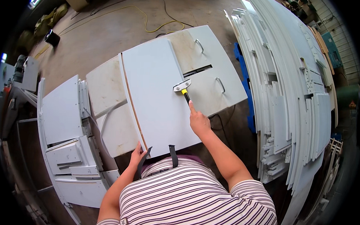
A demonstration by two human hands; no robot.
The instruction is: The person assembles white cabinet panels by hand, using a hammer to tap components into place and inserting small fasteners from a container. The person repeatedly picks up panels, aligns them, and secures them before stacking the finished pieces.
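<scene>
My right hand (199, 122) is closed round the black-and-yellow handle of a scraper (186, 96), its index finger stretched along the handle. The scraper's wide metal head lies at the right edge of a white board (153, 84). That board rests flat on the worktable (213, 54); a bare brown edge runs down its left side. At the board's near left corner, my left hand (137, 154) grips the edge, with some fingers hidden. A loose pale strip (104, 121) curls beside the board's left side.
Tall stacks of white panels (284, 84) stand close on the right, partly on a blue pallet (244, 75). More panels (65, 116) are piled at left. Two metal handles (220, 85) rise from the tabletop. A yellow cable (146, 22) crosses the floor beyond.
</scene>
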